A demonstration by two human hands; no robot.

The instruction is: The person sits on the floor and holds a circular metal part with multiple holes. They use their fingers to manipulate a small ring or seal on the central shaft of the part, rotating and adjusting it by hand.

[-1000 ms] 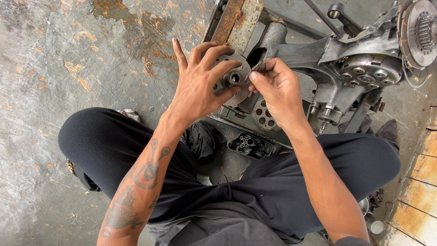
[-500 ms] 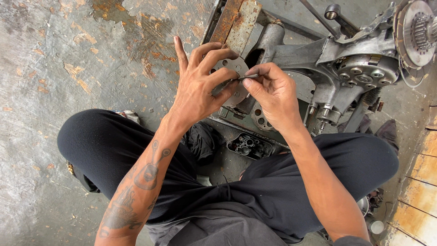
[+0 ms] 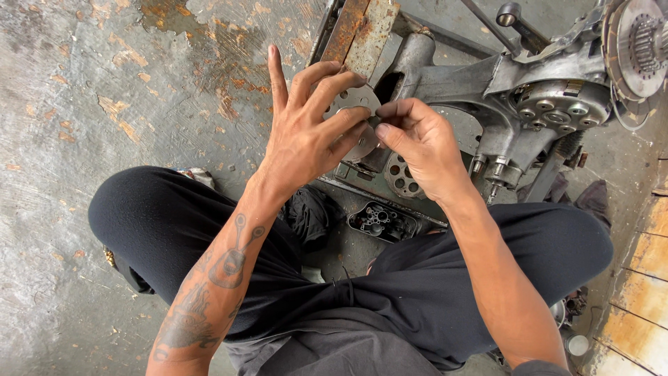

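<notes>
**Disc held flat between two hands**

The grey metal disc (image 3: 356, 115) now faces its flat side up toward the camera, where a second ago it sat more edge-on with a dark hub showing at its middle. Both hands have crept slightly up and closer together since then.

The disc sits between the hands, in front of the person's knees and above the engine parts. The left hand (image 3: 306, 132) cradles it from the left, three fingers curled over its face and the index finger sticking straight up, clear of it. The right hand (image 3: 417, 143) meets it from the right, fingers bunched narrow and thumb and forefinger pinching at the disc's right edge; whether a small part is held in that pinch cannot be told.

Just below the hands lies a round perforated part (image 3: 403, 174), and nearer the legs a dark carburettor body (image 3: 383, 223). Beside that, a black rag (image 3: 309, 212) lies against the left knee. Behind the hands stands a grey engine casing (image 3: 529, 97) with a clutch (image 3: 637, 42) at the far right, and a rusty steel bar (image 3: 362, 28) runs to the top edge.

The person sits cross-legged in black trousers on a stained, patchy concrete floor (image 3: 104, 104). Worn wooden planks (image 3: 640, 306) edge the lower right.
</notes>
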